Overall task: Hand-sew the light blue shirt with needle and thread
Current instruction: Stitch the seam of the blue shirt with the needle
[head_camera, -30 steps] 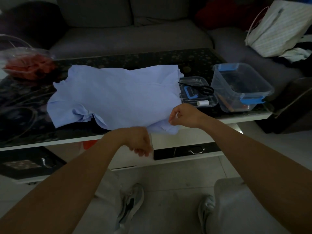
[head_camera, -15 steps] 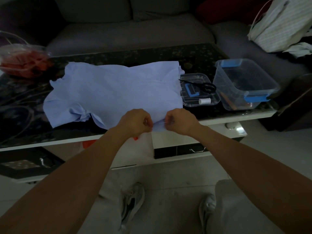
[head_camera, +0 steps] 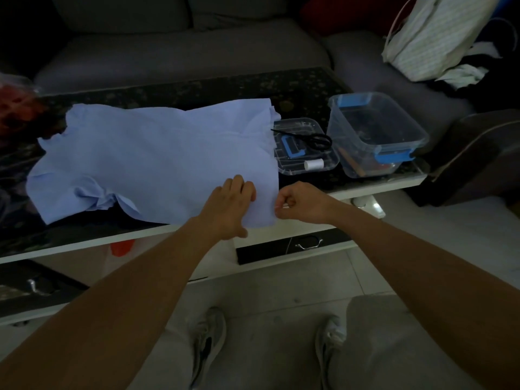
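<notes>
Light blue shirt (head_camera: 157, 159): spread flat on the dark bench (head_camera: 197, 91), its near edge under your left hand (head_camera: 229, 204). Left hand: fingers straight, pressing the cloth. Right hand (head_camera: 302, 202): curled, pinching a thin needle (head_camera: 281, 206) at the shirt's corner, just beside your left. Thread spool (head_camera: 314, 164), scissors (head_camera: 309, 137): in a clear tray (head_camera: 289, 168) just beyond your right hand.

No legible text, labels, brands or numbers in the head view; the frame is too dim. Checked the white thread spool (head_camera: 314, 164), the clear storage box (head_camera: 337, 119) with blue latches and the striped bag (head_camera: 433, 38): nothing on any of them can be read.
</notes>
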The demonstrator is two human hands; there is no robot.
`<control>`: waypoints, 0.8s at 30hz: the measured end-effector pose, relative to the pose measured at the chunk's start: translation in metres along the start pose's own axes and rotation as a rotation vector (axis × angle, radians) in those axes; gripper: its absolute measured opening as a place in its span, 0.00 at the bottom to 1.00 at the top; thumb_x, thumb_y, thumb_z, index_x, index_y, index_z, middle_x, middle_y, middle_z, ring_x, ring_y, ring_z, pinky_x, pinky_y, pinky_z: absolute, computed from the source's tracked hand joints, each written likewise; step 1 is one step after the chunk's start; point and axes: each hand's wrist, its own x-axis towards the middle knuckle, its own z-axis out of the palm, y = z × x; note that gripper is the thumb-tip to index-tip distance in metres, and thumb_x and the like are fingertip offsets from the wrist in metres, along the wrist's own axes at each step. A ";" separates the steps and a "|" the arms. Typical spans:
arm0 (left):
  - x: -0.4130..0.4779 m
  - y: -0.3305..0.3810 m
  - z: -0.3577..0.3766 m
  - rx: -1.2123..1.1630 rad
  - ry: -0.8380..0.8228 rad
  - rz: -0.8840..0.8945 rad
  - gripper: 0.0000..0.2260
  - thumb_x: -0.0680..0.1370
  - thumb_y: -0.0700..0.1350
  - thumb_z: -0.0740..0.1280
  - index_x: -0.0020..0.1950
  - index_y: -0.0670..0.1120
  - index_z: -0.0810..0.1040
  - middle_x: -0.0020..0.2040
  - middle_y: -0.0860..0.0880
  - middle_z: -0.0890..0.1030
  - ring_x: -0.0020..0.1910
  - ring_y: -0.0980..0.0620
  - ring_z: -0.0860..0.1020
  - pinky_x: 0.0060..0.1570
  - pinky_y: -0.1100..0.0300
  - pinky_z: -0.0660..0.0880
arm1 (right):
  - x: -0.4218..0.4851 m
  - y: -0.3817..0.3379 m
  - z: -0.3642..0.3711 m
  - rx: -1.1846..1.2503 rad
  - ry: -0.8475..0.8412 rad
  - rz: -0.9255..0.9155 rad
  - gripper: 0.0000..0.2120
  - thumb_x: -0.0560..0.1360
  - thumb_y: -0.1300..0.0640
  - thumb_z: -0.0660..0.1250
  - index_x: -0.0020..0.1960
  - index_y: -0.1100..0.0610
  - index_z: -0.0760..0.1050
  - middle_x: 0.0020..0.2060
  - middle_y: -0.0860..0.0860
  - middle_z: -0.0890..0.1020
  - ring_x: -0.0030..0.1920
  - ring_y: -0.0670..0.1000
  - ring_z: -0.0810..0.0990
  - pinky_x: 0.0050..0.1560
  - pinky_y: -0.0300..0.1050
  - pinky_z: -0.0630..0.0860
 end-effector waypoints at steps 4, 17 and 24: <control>0.001 0.000 0.009 0.041 0.147 0.079 0.22 0.55 0.30 0.74 0.45 0.42 0.73 0.43 0.42 0.73 0.36 0.44 0.72 0.29 0.57 0.60 | 0.000 0.004 -0.006 0.062 0.067 0.037 0.04 0.71 0.62 0.72 0.44 0.62 0.81 0.38 0.52 0.82 0.36 0.46 0.77 0.42 0.38 0.75; 0.007 -0.016 -0.001 -0.337 0.236 0.007 0.12 0.75 0.39 0.65 0.34 0.43 0.65 0.32 0.50 0.66 0.32 0.50 0.68 0.33 0.57 0.62 | 0.000 0.005 -0.004 0.110 0.084 -0.031 0.08 0.69 0.70 0.71 0.45 0.61 0.77 0.34 0.52 0.78 0.32 0.46 0.74 0.41 0.41 0.75; 0.010 -0.024 0.005 -0.445 0.247 -0.178 0.16 0.74 0.38 0.67 0.33 0.47 0.61 0.31 0.50 0.67 0.34 0.49 0.69 0.30 0.58 0.60 | -0.002 0.005 0.005 -0.118 0.164 -0.139 0.15 0.69 0.62 0.74 0.54 0.52 0.77 0.28 0.41 0.69 0.29 0.39 0.69 0.36 0.38 0.70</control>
